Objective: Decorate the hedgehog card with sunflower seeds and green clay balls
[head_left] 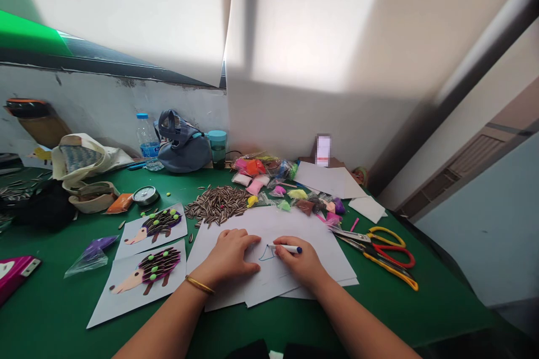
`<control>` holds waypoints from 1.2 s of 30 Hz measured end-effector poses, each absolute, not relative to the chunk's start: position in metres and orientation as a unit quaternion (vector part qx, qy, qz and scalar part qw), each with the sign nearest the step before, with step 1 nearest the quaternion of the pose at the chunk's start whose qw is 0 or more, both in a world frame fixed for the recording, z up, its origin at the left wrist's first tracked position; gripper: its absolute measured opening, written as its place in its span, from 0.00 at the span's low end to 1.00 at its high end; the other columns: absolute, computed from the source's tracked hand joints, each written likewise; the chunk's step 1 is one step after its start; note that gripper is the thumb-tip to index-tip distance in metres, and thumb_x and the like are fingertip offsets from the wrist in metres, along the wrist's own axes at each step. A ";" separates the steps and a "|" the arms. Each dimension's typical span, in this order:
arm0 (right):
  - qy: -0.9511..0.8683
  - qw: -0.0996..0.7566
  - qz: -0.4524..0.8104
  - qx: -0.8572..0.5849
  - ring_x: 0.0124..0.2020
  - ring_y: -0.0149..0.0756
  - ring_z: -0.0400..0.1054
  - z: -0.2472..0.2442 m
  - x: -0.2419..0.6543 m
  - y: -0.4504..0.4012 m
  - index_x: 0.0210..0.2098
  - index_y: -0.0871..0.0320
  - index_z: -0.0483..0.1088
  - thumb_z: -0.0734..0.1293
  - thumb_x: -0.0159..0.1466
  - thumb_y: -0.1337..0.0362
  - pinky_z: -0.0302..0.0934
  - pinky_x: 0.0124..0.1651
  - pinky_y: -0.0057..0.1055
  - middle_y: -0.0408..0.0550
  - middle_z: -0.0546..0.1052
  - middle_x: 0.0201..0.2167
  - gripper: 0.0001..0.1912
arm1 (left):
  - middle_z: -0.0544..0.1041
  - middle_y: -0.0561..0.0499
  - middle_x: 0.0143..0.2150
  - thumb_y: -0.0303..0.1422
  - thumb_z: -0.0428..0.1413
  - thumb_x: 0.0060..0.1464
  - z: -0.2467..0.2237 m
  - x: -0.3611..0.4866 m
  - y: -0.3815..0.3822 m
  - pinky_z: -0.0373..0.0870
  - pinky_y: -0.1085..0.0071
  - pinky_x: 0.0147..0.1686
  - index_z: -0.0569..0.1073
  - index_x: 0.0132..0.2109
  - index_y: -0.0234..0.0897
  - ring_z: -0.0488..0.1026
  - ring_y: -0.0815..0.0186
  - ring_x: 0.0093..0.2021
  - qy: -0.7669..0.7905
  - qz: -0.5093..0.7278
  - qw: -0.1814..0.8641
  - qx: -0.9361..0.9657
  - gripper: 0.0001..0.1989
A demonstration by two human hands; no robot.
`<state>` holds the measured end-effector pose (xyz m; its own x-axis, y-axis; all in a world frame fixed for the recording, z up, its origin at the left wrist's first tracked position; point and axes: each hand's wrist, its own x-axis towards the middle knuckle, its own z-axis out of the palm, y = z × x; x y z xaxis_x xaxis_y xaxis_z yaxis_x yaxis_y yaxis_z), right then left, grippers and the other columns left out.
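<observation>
White paper sheets [269, 286] lie overlapped on the green table in front of me. My left hand [233, 255] rests on them, fingers apart, with nothing held. In my right hand [301, 261] is a white marker [288, 248] with a dark blue end, its tip touching the top sheet. A small blue outline [266, 257] shows on the paper between my hands. To the left lie two hedgehog pictures [145, 277], with dark spiny backs and green dots. A heap of striped sunflower seeds [219, 205] sits behind the sheets.
Scissors [379, 252] with yellow and red handles lie at the right. Behind are bags of coloured clay [256, 171], a cup [218, 148], a blue bag [183, 146] and a water bottle [148, 143]. A round tin [145, 196] and purple clay packet [93, 252] are left.
</observation>
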<state>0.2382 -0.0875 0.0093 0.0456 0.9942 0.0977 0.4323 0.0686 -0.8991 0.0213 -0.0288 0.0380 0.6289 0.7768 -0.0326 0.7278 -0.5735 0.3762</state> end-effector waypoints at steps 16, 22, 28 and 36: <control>-0.615 0.396 0.315 -0.605 0.50 0.44 0.72 0.008 0.239 -0.085 0.43 0.53 0.78 0.66 0.61 0.57 0.64 0.55 0.39 0.48 0.80 0.46 0.13 | 0.75 0.48 0.47 0.44 0.63 0.43 0.037 0.021 -0.030 0.58 0.58 0.54 0.72 0.56 0.49 0.69 0.54 0.51 0.425 0.069 0.176 0.885 0.30; -0.614 0.394 0.307 -0.612 0.51 0.45 0.71 0.007 0.238 -0.084 0.45 0.53 0.78 0.66 0.61 0.56 0.63 0.57 0.42 0.49 0.79 0.47 0.15 | 0.74 0.48 0.48 0.45 0.63 0.43 0.036 0.020 -0.030 0.57 0.58 0.54 0.71 0.56 0.50 0.68 0.52 0.52 0.426 0.061 0.179 0.885 0.31; -0.601 0.402 0.302 -0.621 0.52 0.46 0.71 0.003 0.242 -0.081 0.45 0.52 0.78 0.66 0.61 0.54 0.61 0.59 0.43 0.49 0.79 0.48 0.16 | 0.75 0.47 0.48 0.45 0.63 0.43 0.038 0.021 -0.030 0.57 0.58 0.55 0.72 0.56 0.50 0.68 0.52 0.53 0.430 0.056 0.179 0.883 0.30; -0.577 0.401 0.276 -0.656 0.53 0.46 0.70 0.006 0.256 -0.078 0.45 0.52 0.77 0.65 0.62 0.52 0.60 0.59 0.44 0.49 0.78 0.49 0.17 | 0.74 0.49 0.48 0.45 0.63 0.43 0.037 0.020 -0.030 0.57 0.58 0.55 0.71 0.57 0.50 0.68 0.53 0.52 0.429 0.058 0.176 0.884 0.31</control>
